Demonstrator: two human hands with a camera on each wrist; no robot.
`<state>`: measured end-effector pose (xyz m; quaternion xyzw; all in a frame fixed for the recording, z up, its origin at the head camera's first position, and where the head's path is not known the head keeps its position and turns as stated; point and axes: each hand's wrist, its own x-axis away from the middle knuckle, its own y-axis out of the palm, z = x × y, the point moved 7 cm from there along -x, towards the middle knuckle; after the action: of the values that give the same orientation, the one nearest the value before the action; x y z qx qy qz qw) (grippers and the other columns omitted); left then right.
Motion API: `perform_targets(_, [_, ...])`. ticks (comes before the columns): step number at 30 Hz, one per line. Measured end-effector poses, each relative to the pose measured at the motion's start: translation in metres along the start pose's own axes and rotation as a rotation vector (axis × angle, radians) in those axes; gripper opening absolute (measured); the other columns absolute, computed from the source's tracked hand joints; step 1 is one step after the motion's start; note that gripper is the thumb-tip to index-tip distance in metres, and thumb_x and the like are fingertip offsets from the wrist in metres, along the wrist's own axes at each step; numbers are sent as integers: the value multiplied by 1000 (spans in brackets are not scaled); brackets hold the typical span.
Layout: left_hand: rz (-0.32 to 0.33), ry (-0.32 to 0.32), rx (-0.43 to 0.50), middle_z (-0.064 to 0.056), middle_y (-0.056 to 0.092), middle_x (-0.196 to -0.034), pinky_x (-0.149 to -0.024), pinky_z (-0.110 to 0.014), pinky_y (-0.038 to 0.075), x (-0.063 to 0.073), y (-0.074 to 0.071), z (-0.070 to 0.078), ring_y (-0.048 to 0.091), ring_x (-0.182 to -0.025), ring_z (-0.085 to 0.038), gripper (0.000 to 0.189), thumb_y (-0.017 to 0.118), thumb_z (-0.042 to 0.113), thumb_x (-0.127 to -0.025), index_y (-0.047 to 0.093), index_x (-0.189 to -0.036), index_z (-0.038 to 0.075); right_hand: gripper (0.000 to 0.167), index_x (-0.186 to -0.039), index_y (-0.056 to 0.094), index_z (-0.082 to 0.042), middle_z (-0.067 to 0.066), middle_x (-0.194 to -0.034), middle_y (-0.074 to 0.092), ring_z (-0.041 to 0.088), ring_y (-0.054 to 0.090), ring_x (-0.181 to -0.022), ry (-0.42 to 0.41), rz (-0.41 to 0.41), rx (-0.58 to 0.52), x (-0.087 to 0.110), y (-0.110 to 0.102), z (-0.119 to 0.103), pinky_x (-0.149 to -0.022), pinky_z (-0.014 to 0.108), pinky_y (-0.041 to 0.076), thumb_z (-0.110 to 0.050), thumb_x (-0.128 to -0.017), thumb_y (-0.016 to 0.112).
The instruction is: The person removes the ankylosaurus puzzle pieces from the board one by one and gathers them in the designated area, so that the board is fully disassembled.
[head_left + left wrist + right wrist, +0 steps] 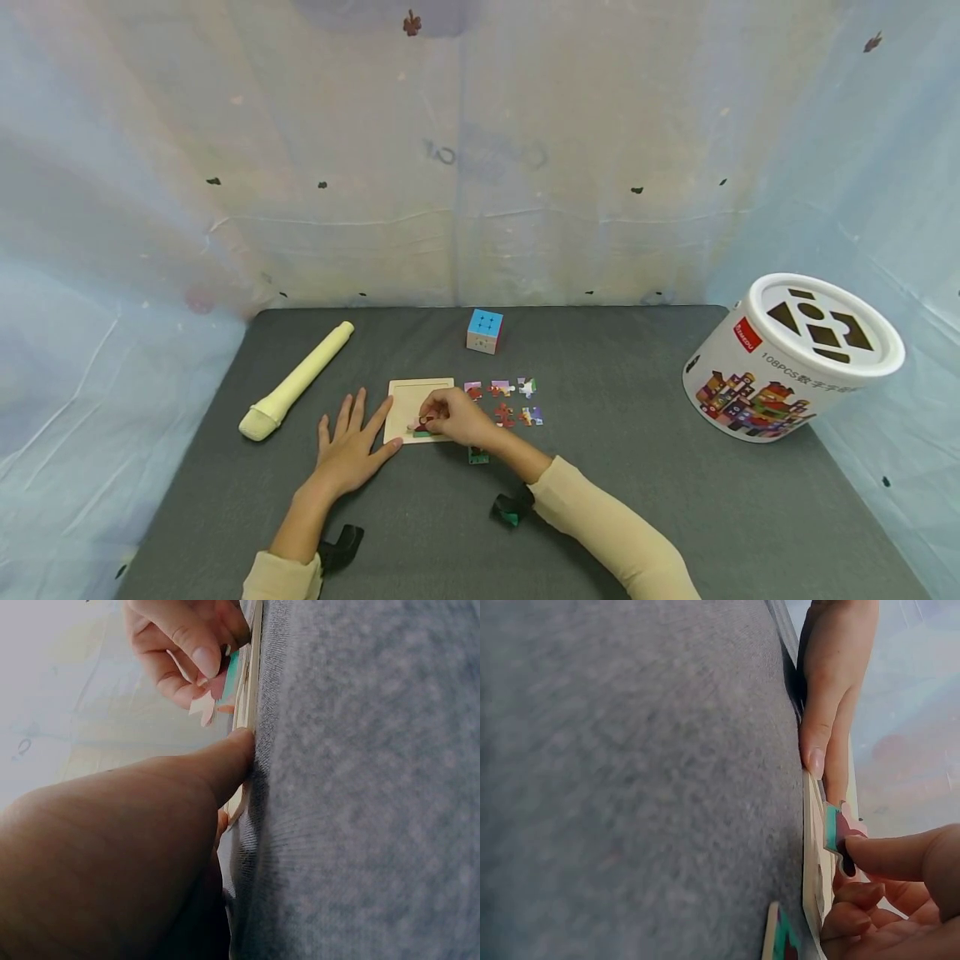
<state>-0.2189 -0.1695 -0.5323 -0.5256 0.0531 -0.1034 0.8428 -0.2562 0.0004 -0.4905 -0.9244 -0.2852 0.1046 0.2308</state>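
Observation:
A pale wooden puzzle tray lies on the grey table, in front of the person. My right hand is over its lower right part and pinches a jigsaw piece between thumb and fingers. Green, dark red and pink show on that piece, which stands tilted above the tray in both wrist views. Fingers spread and straight, my left hand rests at the tray's left side, thumb and index finger touching its edge. Whether other pieces lie under the right hand is hidden in the head view.
Several loose jigsaw pieces lie right of the tray, with a green one by the right wrist. A puzzle cube stands behind. At left lies a pale yellow stick; at right stands a large white tub.

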Motion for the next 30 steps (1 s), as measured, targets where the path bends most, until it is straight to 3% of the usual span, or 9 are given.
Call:
perform_targets(7, [2,-4,-4,-26,6,-164,-109,-72,-9,0,2,0,-1,-149,-47,76,54,58,-97,30,-158,20,9,-97,69,3,4,-79,57,6,45,-60,13,-30,-16,18,-11,7,-56,20,39,7,-90,68])
perform_targets(13, [5,3,6,-26,6,-164,-109,-72,-11,1,1,0,-1,-149,-47,76,55,56,-97,29,-159,20,13,-104,68,5,11,-83,59,6,41,-55,-20,-39,-25,44,-35,9,-52,21,37,8,-91,65])
perform_targets(22, [-4,3,3,-26,5,-164,-109,-72,-11,1,4,-2,-2,-149,-47,78,53,60,-96,28,-159,21,12,-102,68,4,8,-82,59,11,43,-61,19,8,82,89,-74,23,-56,22,38,8,-91,65])
perform_targets(30, [6,1,-1,-26,6,-164,-109,-72,-9,2,-1,2,-1,-149,-47,78,53,59,-96,28,-159,20,14,-103,68,-3,1,-82,61,7,45,-61,41,12,171,109,-77,31,-56,23,40,5,-91,67])
